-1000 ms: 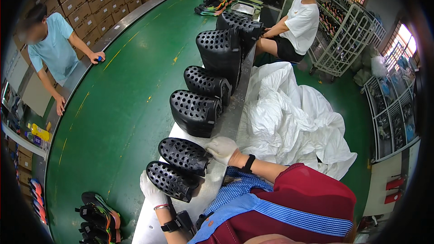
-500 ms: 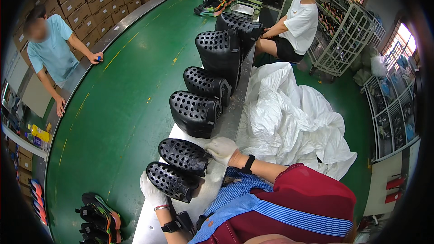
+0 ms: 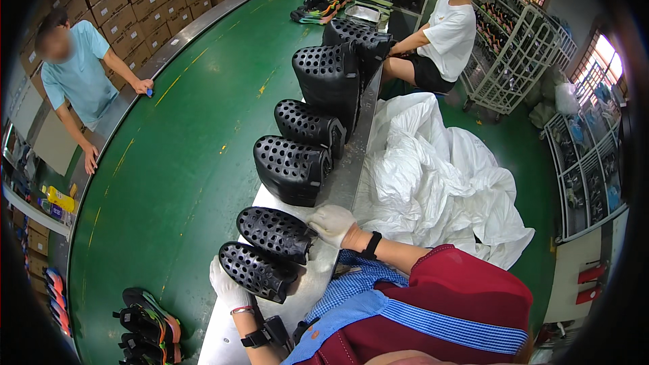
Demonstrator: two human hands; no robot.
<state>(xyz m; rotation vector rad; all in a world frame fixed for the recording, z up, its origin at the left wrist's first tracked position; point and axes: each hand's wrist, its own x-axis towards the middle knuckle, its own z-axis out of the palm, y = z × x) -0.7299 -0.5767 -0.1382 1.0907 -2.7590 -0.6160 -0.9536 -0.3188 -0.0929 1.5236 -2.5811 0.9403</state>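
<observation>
Two black clog-like shoe pieces (image 3: 274, 233) with round holes lie side by side on a pale, metal-edged work surface in front of me. My left hand (image 3: 227, 285), in a white glove, grips the outer side of the nearer perforated shoe piece (image 3: 255, 272); its thumb is hidden. My right hand (image 3: 331, 225), also gloved, is curled with its fingertips at the back end of the farther piece. Several more black perforated pieces (image 3: 291, 169) stand in a row beyond, some of them taller.
A green conveyor belt (image 3: 169, 182) runs along my left, with colourful shoes (image 3: 150, 328) on it. A person (image 3: 81, 74) leans at its far rail; another (image 3: 443, 34) sits ahead. White sheeting (image 3: 433, 182) is heaped on my right, near wheeled racks (image 3: 514, 54) and shelves (image 3: 587, 169).
Both my hands and the shoe pieces stay in place. The person across the belt has shifted the hand holding a small blue thing slightly. The seated person has moved a little.
</observation>
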